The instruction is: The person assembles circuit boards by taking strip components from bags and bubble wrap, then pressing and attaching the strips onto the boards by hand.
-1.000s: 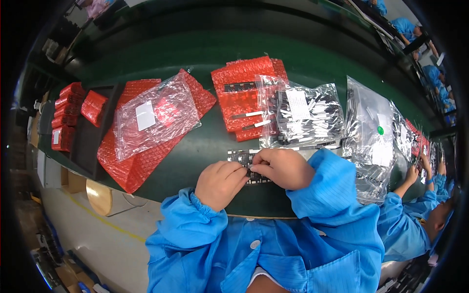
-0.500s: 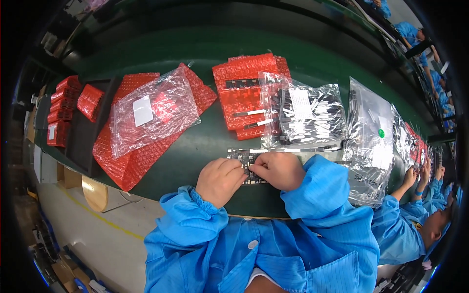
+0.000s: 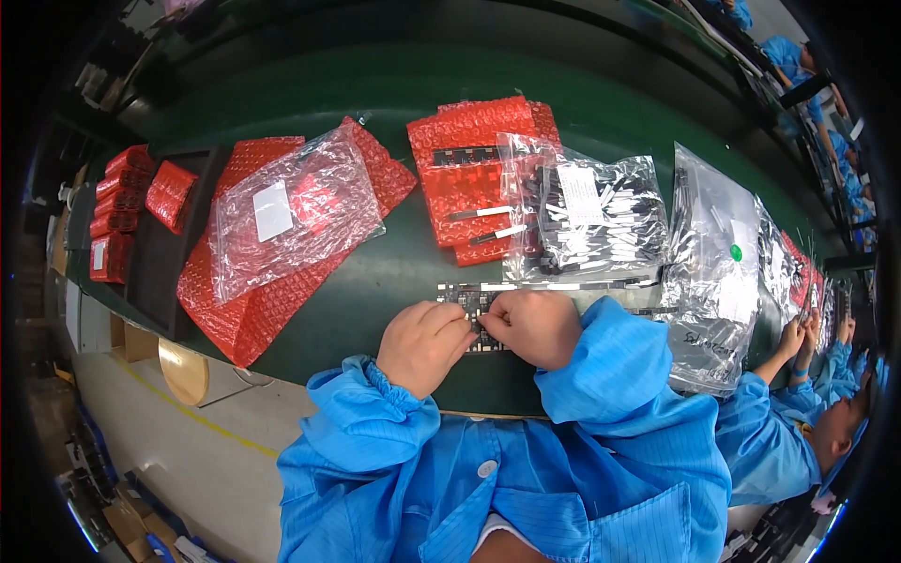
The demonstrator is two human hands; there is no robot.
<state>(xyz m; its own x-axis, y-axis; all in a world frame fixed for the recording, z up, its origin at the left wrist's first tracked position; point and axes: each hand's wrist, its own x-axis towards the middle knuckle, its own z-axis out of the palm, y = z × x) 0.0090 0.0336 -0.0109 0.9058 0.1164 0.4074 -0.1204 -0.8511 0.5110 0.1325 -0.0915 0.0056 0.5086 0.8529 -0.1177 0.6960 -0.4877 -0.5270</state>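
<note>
A dark circuit board panel (image 3: pixel 458 293) with many small parts lies flat on the green table in front of me. My left hand (image 3: pixel 427 345) rests on its left side, fingers bent and held together. From the right, my right hand (image 3: pixel 535 328) reaches over the board with thumb and forefinger pinched. The fingertips of both hands nearly meet at the board's middle. Whatever they grip there is hidden or too small to make out. Along the board's far edge runs a thin black and white strip (image 3: pixel 554 285), continuing to the right.
Beyond the board, a clear bag of black and white strips (image 3: pixel 601 216) overlaps red bubble wrap (image 3: pixel 469 192). Another clear bag (image 3: pixel 709 272) lies right. Left are an empty-looking plastic bag (image 3: pixel 296 211) on red wrap and a black tray (image 3: pixel 160 272). A co-worker's sleeve (image 3: pixel 765 441) is close at right.
My hands keep almost the same pose over the board. At the right, the co-worker's hands have shifted slightly.
</note>
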